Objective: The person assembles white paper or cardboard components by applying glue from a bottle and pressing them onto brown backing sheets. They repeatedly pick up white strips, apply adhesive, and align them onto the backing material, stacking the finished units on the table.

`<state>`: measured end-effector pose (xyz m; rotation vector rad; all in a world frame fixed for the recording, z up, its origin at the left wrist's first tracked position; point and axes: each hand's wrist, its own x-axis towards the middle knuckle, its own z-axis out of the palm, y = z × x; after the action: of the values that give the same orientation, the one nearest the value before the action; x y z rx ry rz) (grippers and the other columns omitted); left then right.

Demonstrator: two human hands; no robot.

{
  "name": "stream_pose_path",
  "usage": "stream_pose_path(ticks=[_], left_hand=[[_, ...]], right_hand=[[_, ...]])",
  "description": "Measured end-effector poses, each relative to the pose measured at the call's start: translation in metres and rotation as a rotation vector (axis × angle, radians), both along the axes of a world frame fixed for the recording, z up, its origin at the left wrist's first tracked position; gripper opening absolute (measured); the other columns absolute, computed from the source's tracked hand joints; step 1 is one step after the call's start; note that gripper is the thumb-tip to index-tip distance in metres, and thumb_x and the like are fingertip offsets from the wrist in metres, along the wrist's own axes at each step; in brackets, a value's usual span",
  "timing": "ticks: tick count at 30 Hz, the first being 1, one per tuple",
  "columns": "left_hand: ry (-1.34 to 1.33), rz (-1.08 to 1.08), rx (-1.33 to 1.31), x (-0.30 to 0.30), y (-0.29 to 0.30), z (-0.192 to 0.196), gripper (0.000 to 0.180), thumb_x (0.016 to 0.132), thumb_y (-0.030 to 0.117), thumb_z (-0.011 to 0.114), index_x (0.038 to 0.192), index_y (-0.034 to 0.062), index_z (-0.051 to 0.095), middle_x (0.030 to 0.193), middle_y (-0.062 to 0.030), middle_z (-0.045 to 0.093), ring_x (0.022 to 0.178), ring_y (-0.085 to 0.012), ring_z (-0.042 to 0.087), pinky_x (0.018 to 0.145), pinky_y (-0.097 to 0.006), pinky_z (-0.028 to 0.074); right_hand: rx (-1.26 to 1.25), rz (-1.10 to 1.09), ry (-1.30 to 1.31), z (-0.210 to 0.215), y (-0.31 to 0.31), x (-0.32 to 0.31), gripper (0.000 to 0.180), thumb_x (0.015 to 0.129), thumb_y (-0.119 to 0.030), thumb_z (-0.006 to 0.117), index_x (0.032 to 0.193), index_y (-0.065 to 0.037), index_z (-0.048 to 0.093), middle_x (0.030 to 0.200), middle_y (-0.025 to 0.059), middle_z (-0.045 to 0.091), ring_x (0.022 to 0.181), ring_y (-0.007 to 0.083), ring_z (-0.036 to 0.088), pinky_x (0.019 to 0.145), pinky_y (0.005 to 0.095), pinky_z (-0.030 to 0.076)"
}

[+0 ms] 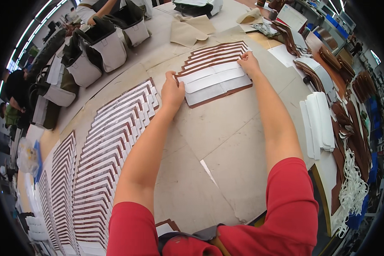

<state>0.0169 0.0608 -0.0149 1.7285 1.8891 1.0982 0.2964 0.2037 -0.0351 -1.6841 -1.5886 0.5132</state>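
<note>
A fanned row of brown leather pieces point(215, 53) with white strips point(215, 81) laid on them lies at the middle of the cardboard-covered table point(226, 141). My left hand point(173, 91) presses flat on the left end of the nearest white strips. My right hand point(248, 64) rests with its fingertips on the right end of the same row. Neither hand lifts anything; both only touch the top pieces.
Long overlapping rows of brown-and-white pieces point(111, 149) run down the left. Stacked white strips point(318, 123) and brown leather parts point(354, 136) lie at the right. Grey-and-dark bags point(98, 47) stand at the far left, where another person point(17, 91) works.
</note>
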Motion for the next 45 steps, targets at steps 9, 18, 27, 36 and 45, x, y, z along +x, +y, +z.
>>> stream_pose_path(ticks=[9,18,27,36,45], left_hand=[[0.411,0.042,0.034,0.004,0.005,-0.005,0.025,0.078,0.008,0.056,0.102,0.0045,0.050,0.095,-0.0174,0.054,0.081,-0.0322,0.057,0.072,-0.041,0.047],[0.473,-0.049,0.129,-0.001,-0.002,-0.010,0.018,0.079,0.010,0.053,0.096,0.0052,0.056,0.097,-0.0163,0.054,0.087,-0.0342,0.056,0.076,-0.042,0.046],[0.214,-0.210,0.203,-0.036,-0.071,0.027,0.018,0.084,0.008,0.053,0.101,0.0018,0.052,0.098,-0.0132,0.051,0.071,-0.0225,0.055,0.065,-0.032,0.045],[0.216,-0.200,0.057,-0.072,-0.190,0.042,0.017,0.083,0.004,0.054,0.100,0.0037,0.054,0.095,-0.0083,0.051,0.073,-0.0180,0.053,0.067,-0.029,0.045],[0.025,-0.431,0.010,-0.017,-0.251,0.069,0.021,0.084,0.005,0.055,0.104,0.0016,0.055,0.097,-0.0100,0.055,0.079,-0.0180,0.058,0.071,-0.028,0.046]], right_hand=[[0.260,0.116,-0.615,-0.001,-0.021,-0.019,0.019,0.079,-0.005,0.050,0.098,-0.006,0.054,0.101,0.0138,0.055,0.096,0.0293,0.053,0.079,0.0412,0.047],[0.276,0.124,-0.663,0.005,-0.037,-0.011,0.020,0.079,-0.003,0.046,0.097,-0.007,0.055,0.102,0.0120,0.055,0.099,0.0303,0.053,0.081,0.0422,0.045],[-0.028,-0.104,-0.574,0.085,-0.091,0.104,0.027,0.079,-0.011,0.046,0.101,-0.009,0.061,0.099,0.0127,0.063,0.095,0.0298,0.060,0.082,0.0443,0.045],[-0.226,-0.156,-0.793,0.044,-0.278,0.207,0.028,0.077,-0.023,0.057,0.088,0.002,0.063,0.087,0.0177,0.063,0.083,0.0318,0.061,0.078,0.0414,0.048],[0.233,-0.047,-0.385,0.102,-0.322,0.119,0.024,0.082,-0.016,0.052,0.098,-0.001,0.061,0.089,0.0195,0.060,0.082,0.0333,0.059,0.074,0.0402,0.047]])
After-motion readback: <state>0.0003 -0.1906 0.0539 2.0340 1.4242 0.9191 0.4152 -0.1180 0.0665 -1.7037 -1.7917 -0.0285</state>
